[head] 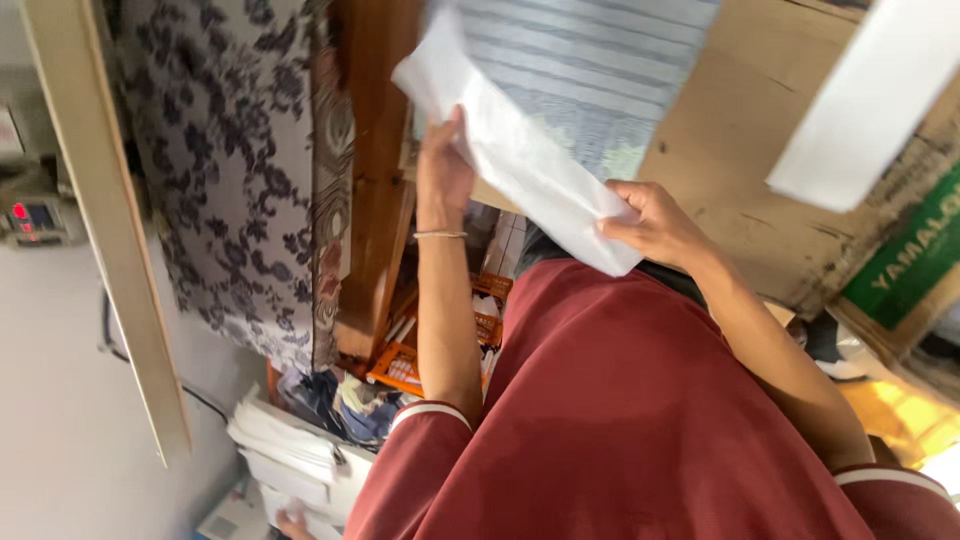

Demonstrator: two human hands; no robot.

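Holding a white sheet of paper [520,150] from the head view: left hand [443,165] fingers closed on its upper edge; right hand [655,222] pinching the lower corner; sheet raised before a striped cloth [600,70], apparently mid-handling; paper stack [290,450] below.

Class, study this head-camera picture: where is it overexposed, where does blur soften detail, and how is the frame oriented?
Head view: the scene appears upside down, the maroon shirt filling the bottom. The white sheet held by both hands is bright, nearly featureless. Strong yellow-white glare burns out the lower right corner. Slight motion blur softens the patterned cloth and the stack of papers.
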